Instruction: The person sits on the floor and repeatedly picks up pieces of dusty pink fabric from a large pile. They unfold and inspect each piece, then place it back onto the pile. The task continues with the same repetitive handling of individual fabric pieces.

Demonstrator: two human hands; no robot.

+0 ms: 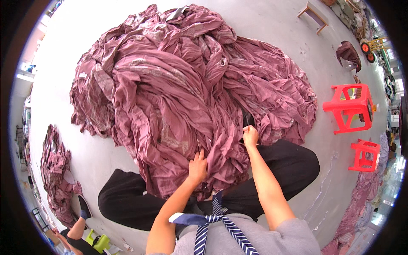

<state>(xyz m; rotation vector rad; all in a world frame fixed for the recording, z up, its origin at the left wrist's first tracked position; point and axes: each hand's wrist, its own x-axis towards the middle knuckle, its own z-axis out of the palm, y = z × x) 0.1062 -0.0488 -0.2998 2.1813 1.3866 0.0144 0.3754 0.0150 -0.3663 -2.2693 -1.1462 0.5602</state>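
A large heap of dusty-rose patterned fabric (170, 97) lies on the floor before me and spills over my lap. My left hand (198, 169) rests on the near part of the heap, fingers stretched forward and a little apart, touching a fold. To its right, my right hand (250, 137) is closed in a fist at the edge of the fabric, above my right thigh. What the fist holds, if anything, is too small to tell. A dark gap shows among the folds just beyond it.
Red plastic stools (349, 108) stand at the right, and a small wooden stool (313, 18) farther back. At the left lies another fabric pile (57, 178), near a person's leg (77, 227) and a green stool (98, 242). More cloth (352, 212) lies at the right.
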